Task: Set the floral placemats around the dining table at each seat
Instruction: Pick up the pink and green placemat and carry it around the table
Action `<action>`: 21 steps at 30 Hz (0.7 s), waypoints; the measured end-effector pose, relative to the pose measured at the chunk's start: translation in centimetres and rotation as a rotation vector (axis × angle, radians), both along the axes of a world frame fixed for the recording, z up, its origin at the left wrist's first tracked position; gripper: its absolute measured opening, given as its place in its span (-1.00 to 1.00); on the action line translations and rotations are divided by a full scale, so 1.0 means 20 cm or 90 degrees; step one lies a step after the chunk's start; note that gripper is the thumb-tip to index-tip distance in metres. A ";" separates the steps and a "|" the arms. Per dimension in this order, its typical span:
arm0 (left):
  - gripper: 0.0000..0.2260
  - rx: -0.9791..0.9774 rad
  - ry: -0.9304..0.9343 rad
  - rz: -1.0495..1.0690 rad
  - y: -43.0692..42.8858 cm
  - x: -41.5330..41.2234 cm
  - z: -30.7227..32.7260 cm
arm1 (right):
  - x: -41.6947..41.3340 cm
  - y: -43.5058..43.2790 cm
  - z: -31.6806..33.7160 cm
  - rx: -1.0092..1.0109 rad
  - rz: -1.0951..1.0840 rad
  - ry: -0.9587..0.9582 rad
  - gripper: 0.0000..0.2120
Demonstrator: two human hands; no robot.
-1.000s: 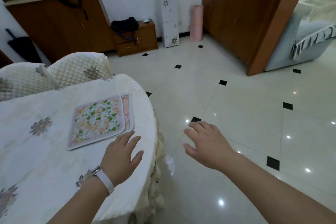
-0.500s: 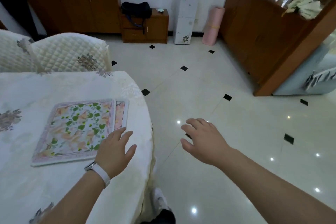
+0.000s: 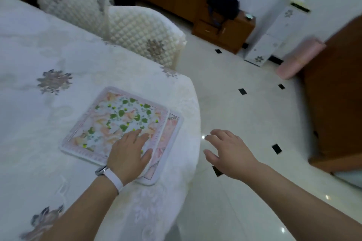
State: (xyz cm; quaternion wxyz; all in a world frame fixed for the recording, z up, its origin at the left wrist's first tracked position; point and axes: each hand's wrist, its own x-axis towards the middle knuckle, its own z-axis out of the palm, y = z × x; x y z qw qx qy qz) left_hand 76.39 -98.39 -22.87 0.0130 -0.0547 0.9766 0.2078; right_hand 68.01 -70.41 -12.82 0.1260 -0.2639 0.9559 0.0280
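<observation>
PLACEMATS WAIT AT THE RIM. Our left hand (image 3: 129,154) lies flat on the top floral placemat (image 3: 115,121), fingers straight and close together, pressing rather than gripping. The mat is a square, pink-bordered sheet printed with green leaves and peach blooms. It is stacked near the rim of the round desk (image 3: 49,143), which is covered by a white embroidered cloth. A second placemat (image 3: 172,133), pink-edged, peeks out from beneath on the side nearest the rim. Our right hand (image 3: 229,152) hovers off the desk over the glossy white tiled floor (image 3: 254,123), fingers spread and holding nothing.

The stack sits all in one place, so we judge that the seats have yet to be served, among them the two quilted cream chair backs (image 3: 141,31) beyond the desk. We see three hazards. A flat palm gives push but no grip, and a slide towards the rim could carry the lower mat over the edge and onto the floor. The two mats may cling and travel as one, leaving one seat doubled and another bare. Pressing while dragging could also ruck the loose cloth and pull it askew. We cannot tell how many mats lie in the stack; only two edges show.
</observation>
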 end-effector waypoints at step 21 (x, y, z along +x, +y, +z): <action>-0.50 0.077 -0.200 0.589 -0.09 0.14 -0.17 | -0.82 -0.63 -0.35 -0.069 0.315 -0.152 -0.54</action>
